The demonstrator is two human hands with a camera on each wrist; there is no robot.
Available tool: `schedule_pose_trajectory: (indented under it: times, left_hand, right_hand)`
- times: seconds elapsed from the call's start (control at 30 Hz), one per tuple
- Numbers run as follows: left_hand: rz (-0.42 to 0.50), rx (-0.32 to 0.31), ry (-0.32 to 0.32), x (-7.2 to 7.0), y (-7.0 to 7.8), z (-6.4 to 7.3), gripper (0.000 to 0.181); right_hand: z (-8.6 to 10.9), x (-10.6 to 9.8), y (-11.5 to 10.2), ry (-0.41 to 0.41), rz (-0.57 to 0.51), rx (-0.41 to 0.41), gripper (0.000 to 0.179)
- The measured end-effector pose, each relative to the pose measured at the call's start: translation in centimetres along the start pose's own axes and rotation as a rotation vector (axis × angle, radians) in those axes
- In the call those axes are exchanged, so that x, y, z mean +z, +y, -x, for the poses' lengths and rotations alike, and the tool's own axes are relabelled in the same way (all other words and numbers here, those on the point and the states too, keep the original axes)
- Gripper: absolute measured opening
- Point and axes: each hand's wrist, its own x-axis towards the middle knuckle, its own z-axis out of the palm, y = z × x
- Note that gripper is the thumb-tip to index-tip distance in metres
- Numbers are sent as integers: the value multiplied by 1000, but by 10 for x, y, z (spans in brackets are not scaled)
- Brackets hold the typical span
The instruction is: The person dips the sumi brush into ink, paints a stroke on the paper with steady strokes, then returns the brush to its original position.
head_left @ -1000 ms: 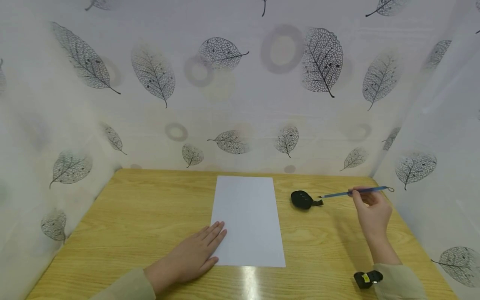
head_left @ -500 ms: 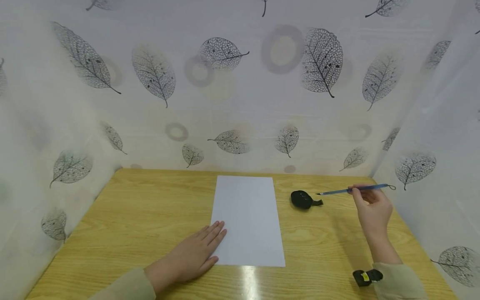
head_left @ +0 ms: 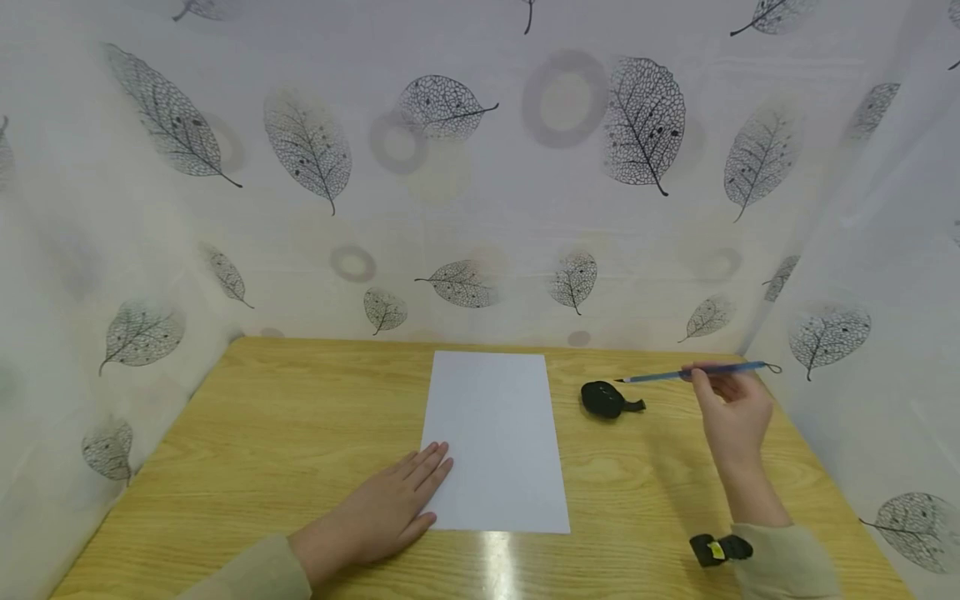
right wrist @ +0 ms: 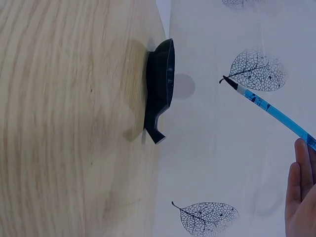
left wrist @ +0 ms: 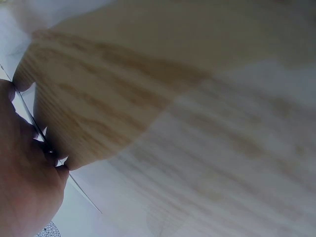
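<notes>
My left hand (head_left: pixel 393 508) lies flat with straight fingers over the lower left edge of a white sheet of paper (head_left: pixel 498 433). In the left wrist view that hand (left wrist: pixel 29 168) shows at the left side, fingertips along the thin paper edge. My right hand (head_left: pixel 735 412) pinches a blue writing brush (head_left: pixel 652 377), its dark tip pointing left and its hanging loop at the right end. Close to the tip sits a small black ink dish (head_left: pixel 602 400) with a short handle. The right wrist view shows the brush tip (right wrist: pixel 230 82) raised above the dish (right wrist: pixel 160 74), apart from it.
A yellow wood-grain table (head_left: pixel 300 433) bears the paper and dish. A pale curtain (head_left: pixel 480 208) with leaf prints stands behind and on both sides. A black strap device (head_left: pixel 720 550) sits at the right wrist.
My right hand has moved left and slightly up, away from the head camera's right side, bringing the brush tip closer to the ink dish. The left hand, paper and dish have stayed still.
</notes>
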Motion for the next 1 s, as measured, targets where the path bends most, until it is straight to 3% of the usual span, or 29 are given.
schedule_pose_trajectory:
  times: [0.67,1.0]
  left_hand:
    - [-7,6,15,0,1,1,66]
    - [-4,6,21,1,1,1,66]
  right_hand:
    - [5,14,-23,-35,-105,-20,13]
    - [10,25,-33,-56,-263,3,11]
